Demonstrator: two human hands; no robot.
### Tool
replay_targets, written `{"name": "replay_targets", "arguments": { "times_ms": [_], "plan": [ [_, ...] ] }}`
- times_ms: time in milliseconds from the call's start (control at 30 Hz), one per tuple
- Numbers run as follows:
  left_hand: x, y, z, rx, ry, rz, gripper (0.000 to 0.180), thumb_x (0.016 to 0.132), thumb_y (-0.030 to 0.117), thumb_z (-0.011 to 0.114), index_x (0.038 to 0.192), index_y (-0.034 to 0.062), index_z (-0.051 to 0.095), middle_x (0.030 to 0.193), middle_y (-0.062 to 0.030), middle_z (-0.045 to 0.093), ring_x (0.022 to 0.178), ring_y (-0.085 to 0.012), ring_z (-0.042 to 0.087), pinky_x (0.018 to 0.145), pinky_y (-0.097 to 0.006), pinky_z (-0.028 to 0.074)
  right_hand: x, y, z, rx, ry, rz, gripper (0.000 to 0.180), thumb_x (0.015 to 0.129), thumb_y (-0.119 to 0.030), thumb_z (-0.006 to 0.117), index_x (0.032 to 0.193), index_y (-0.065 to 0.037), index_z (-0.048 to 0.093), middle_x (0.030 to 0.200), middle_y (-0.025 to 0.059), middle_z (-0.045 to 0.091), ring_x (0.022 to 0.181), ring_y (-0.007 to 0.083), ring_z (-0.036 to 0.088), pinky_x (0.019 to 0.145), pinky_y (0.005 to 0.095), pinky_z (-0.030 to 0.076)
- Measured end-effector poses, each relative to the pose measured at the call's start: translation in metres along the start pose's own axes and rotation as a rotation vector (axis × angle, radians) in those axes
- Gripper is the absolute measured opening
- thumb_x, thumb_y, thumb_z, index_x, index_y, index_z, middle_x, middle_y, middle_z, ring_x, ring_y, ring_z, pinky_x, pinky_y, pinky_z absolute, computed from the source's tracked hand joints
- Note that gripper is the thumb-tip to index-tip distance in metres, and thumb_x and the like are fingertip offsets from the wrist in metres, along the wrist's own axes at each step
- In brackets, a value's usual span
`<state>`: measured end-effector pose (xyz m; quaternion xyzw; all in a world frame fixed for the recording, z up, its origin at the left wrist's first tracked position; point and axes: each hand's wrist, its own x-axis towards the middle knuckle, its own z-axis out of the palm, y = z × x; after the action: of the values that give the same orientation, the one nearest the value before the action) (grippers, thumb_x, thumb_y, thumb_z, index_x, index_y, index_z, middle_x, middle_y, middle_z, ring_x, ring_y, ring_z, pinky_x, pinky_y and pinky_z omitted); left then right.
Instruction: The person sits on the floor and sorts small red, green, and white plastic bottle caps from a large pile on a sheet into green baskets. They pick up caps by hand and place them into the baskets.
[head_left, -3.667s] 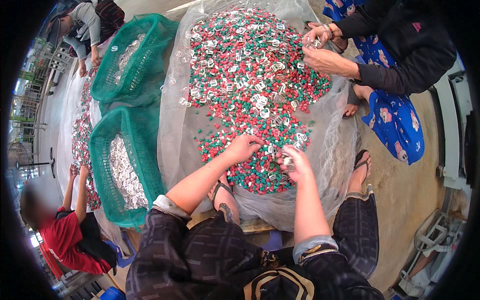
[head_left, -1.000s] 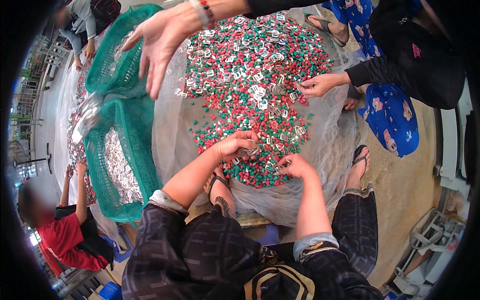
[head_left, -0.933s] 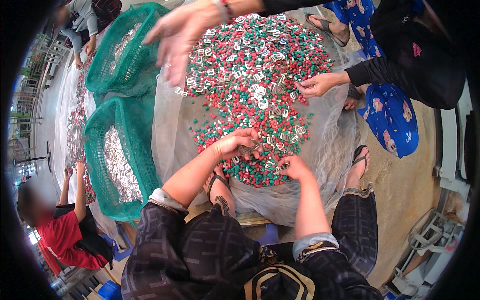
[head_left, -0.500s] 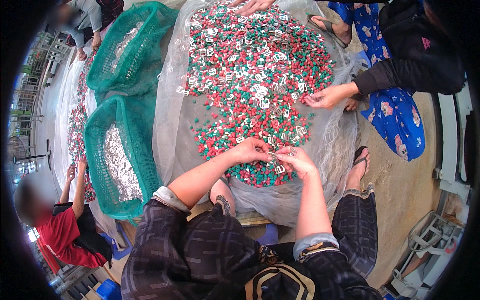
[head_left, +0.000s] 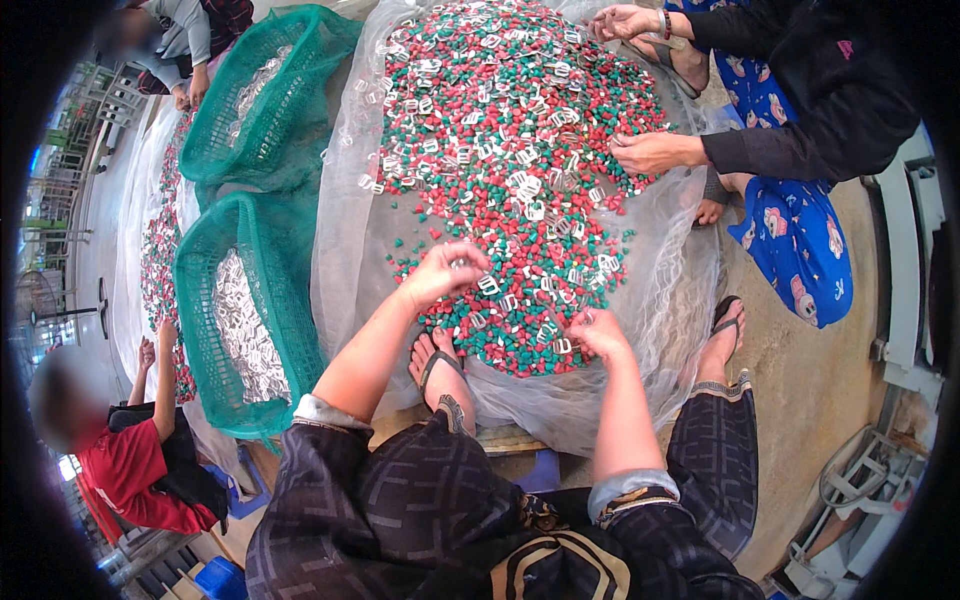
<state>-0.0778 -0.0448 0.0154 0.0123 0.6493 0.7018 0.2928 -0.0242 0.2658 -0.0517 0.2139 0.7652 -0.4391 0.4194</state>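
Note:
A broad heap of small red and green pebble-like pieces [head_left: 500,230] lies before me, with white and clear strap-slider buckles [head_left: 525,185] scattered through it. Over its near left part hovers my left hand [head_left: 440,275], fingers bent and thumb apart, just beside a white buckle [head_left: 487,285]. My right hand [head_left: 600,333] is at the heap's near right, thumb and fingertips pinched together. Whatever sits in that pinch is too small to make out. Another white buckle [head_left: 562,346] shows just below those fingertips.
Pale mesh netting [head_left: 345,200] lies under the heap. To the left stand two green net-covered baskets [head_left: 290,310] holding white buckles. Across on the right, a co-worker's hands [head_left: 655,153] work at the heap. Two other people [head_left: 120,470] sit along a second heap at far left.
My hands, together over the near part of the heap, have moved apart: the left up and leftward, the right slightly down. The co-worker's far hand has shifted rightward, the near one a little up.

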Motion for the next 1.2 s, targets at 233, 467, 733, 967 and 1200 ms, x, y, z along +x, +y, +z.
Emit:
{"name": "replay_targets", "arguments": {
  "times_ms": [233,467,733,967,1200],
  "plan": [
    [-0.015,-0.020,0.021,1.052,-0.076,-0.030,0.021,0.059,0.016,0.075,0.074,0.0094,0.062,0.074,-0.0034,0.064,0.073,-0.0215,0.062,0.065,-0.031,0.047,-0.036,-0.029,0.013,-0.590,0.102,0.027,0.032,0.059,-0.028,0.079,0.082,-0.013,0.065,0.085,0.0087,0.066,0.087,0.0240,0.063,0.074,0.0359,0.049],
    [0.003,-0.014,0.011,0.802,0.107,-0.089,0.025,0.063,0.021,0.076,0.080,0.0099,0.061,0.079,-0.0062,0.064,0.077,-0.0235,0.062,0.068,-0.035,0.047,-0.014,-0.008,0.009,-0.270,-0.029,0.056,0.023,0.062,-0.019,0.075,0.078,-0.009,0.062,0.077,0.0067,0.064,0.067,0.0183,0.063,0.054,0.0310,0.047],
    [0.009,-0.025,0.019,0.960,0.120,-0.048,0.029,0.062,0.019,0.076,0.082,0.0082,0.057,0.077,-0.0069,0.062,0.074,-0.0231,0.061,0.067,-0.035,0.047,-0.041,-0.008,-0.034,0.569,0.088,-0.002,0.019,0.072,-0.015,0.067,0.069,-0.013,0.049,0.072,0.0054,0.062,0.054,0.0120,0.058,0.039,0.0225,0.033],
    [0.010,-0.017,0.012,0.657,-0.009,-0.063,0.026,0.064,0.016,0.075,0.073,0.0047,0.054,0.068,-0.0023,0.056,0.067,-0.0110,0.052,0.063,-0.028,0.043,-0.037,0.001,-0.026,0.028,-0.089,0.031,0.019,0.070,-0.007,0.070,0.082,-0.010,0.055,0.061,0.0048,0.059,0.050,0.0123,0.058,0.037,0.0266,0.037],
    [0.013,-0.023,0.015,0.699,-0.048,-0.045,0.025,0.063,0.016,0.076,0.075,0.0056,0.057,0.071,-0.0041,0.058,0.070,-0.0145,0.056,0.064,-0.030,0.044,-0.021,0.015,-0.012,-0.398,0.030,-0.169,0.015,0.068,-0.011,0.074,0.078,-0.010,0.064,0.063,0.0033,0.060,0.056,0.0124,0.056,0.049,0.0285,0.045]
  ]
}}
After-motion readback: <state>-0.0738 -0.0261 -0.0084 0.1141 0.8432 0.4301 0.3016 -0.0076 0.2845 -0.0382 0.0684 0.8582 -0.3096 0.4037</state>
